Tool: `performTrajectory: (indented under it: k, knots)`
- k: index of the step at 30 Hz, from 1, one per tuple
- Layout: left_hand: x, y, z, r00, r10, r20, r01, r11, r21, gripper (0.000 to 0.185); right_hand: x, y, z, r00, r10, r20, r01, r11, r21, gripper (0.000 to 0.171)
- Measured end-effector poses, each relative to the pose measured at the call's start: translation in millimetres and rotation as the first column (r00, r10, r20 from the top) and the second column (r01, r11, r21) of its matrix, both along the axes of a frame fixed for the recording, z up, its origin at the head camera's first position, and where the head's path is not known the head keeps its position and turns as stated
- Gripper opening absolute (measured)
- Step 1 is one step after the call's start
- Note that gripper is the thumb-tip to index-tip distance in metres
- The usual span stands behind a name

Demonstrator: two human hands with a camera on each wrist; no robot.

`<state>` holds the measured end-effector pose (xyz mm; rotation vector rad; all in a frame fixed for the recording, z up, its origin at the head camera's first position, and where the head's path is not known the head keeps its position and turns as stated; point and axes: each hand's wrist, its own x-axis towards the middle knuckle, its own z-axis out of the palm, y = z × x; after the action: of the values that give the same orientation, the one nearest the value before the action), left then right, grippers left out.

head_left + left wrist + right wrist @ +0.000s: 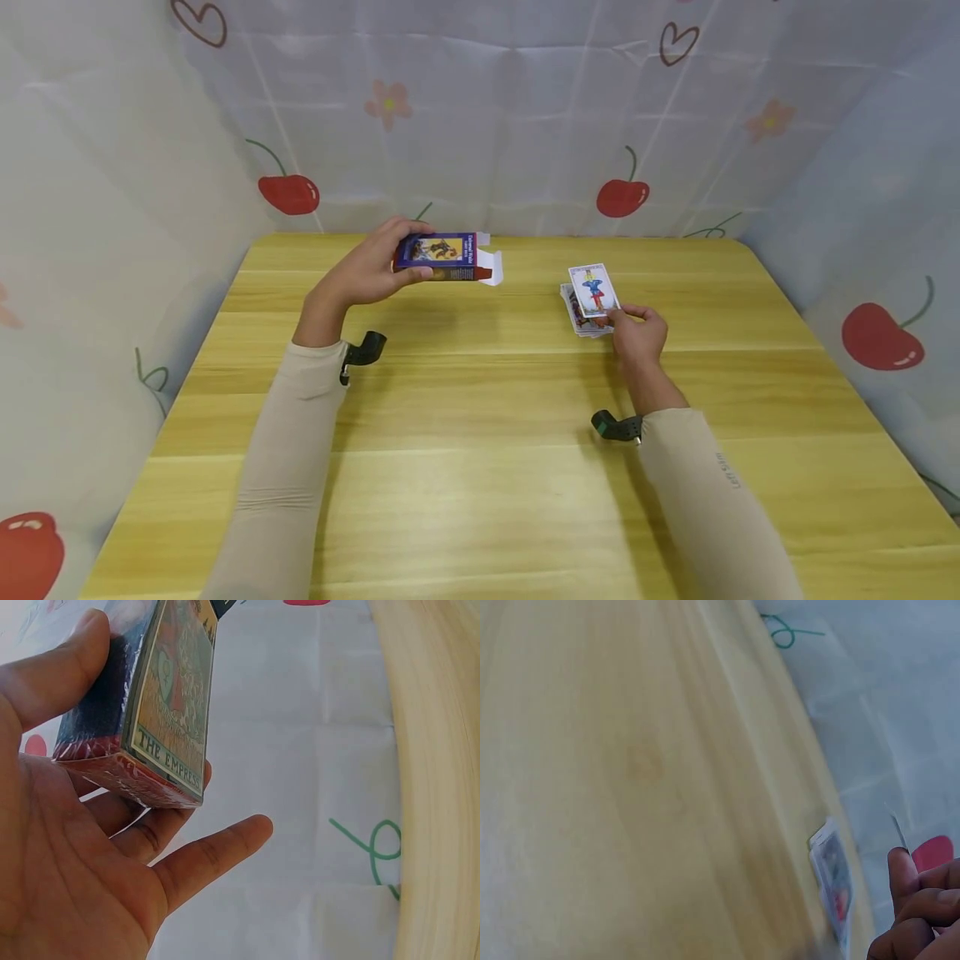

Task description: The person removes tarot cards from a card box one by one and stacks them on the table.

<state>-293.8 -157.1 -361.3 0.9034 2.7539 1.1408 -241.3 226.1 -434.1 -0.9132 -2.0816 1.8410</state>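
Observation:
My left hand [371, 265] grips a dark blue tarot card box [442, 254] above the far part of the table, thumb on the near side. The box lies sideways with its white end flaps open toward the right. In the left wrist view, "The Empress" shows on one face of the box [169, 697]. At its lower corner, my right hand [641, 335] pinches a single tarot card [594, 290] with a blue-clad figure. Beneath that card, a stack of cards [572, 310] rests on the table, partly covered. The right wrist view shows the held card [898, 826] edge-on, apart from the stack.
The wooden table [465, 500] reaches a pale curtain [495, 125] with cherries, flowers and hearts, which also hangs along both sides. Each forearm carries a small black wrist camera, the left one [366, 348] and the right one [615, 427].

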Motion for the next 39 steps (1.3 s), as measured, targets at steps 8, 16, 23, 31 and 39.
performTrajectory:
  k: [8,16,23,31,39]
  knots:
    - [0.7,0.7,-0.4,1.0,-0.004,0.005,0.004,1.0,0.011,0.061,-1.7,2.0,-16.4,0.998,-0.023,0.058,0.018,0.996,0.086,0.024]
    - [0.3,1.2,0.0,1.0,-0.002,0.009,0.002,1.0,0.01,0.061,-4.5,3.9,-24.9,0.997,-0.03,0.077,0.019,0.989,0.146,0.024]
    - [-0.1,1.3,-0.6,1.0,-0.003,0.004,0.003,1.0,0.012,0.061,-4.6,3.5,-26.3,0.994,-0.021,0.105,0.004,0.987,0.16,0.034]
    - [-0.5,0.1,-1.0,1.0,-0.008,0.007,0.008,1.0,0.007,0.062,-4.3,1.0,-25.6,0.995,-0.017,0.101,0.001,0.987,0.159,0.03]
    - [-0.3,-0.8,0.1,1.0,-0.004,-0.002,0.004,1.0,0.003,0.062,-4.3,0.9,-26.4,0.992,-0.016,0.122,-0.007,0.981,0.193,0.031]
